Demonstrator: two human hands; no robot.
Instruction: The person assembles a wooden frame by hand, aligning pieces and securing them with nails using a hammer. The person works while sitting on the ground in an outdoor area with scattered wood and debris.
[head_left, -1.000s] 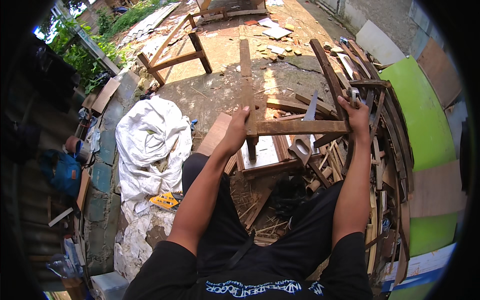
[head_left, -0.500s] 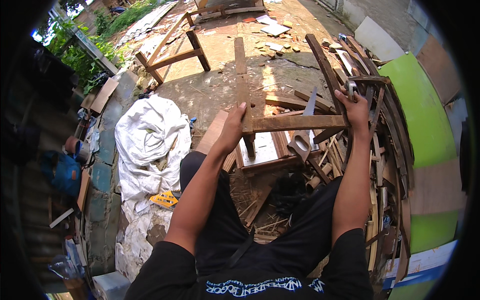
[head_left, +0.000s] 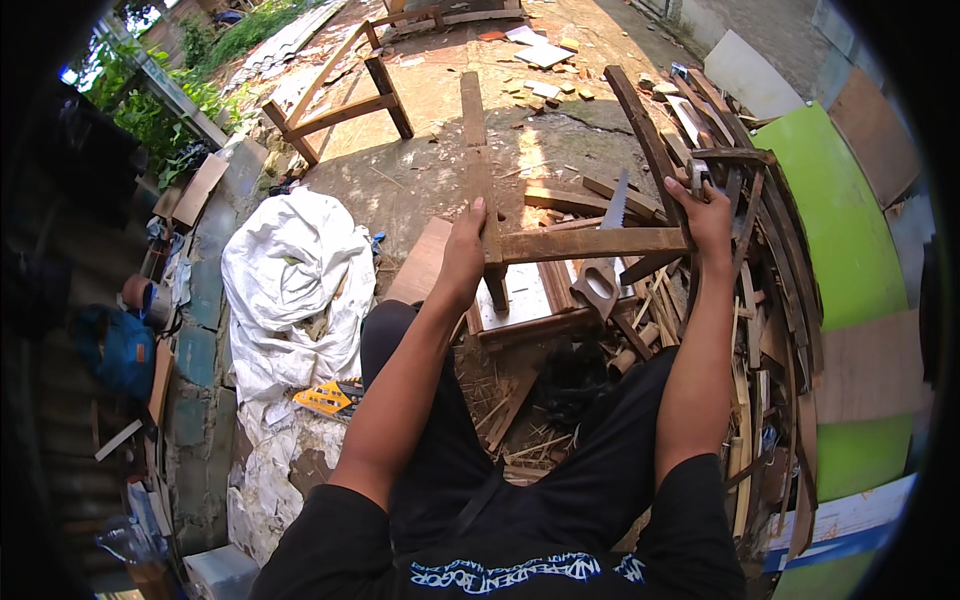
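A brown wooden frame (head_left: 590, 243), like part of a chair or stool, is held up in front of me. It has two long uprights joined by a crossbar. My left hand (head_left: 464, 255) is closed round the left upright (head_left: 474, 120), near its joint with the crossbar. On the other side, my right hand (head_left: 708, 222) is closed at the right upright (head_left: 645, 130). A small shiny metal piece (head_left: 699, 178) shows by its fingers; its kind is unclear. Below the crossbar, a handsaw (head_left: 597, 285) leans with its blade up behind the bar, near a white panel with a wooden edge (head_left: 530, 325).
Wood strips (head_left: 770, 290) are piled at the right beside green boards (head_left: 835, 200). A white cloth sack (head_left: 295, 270) lies at the left, with an orange-yellow packet (head_left: 325, 397) near my left arm. Another wooden frame (head_left: 345, 118) stands farther off, and scraps litter the ground.
The whole view has shifted very slightly, so things sit a little farther left. Both hands keep the same hold on the wooden frame.
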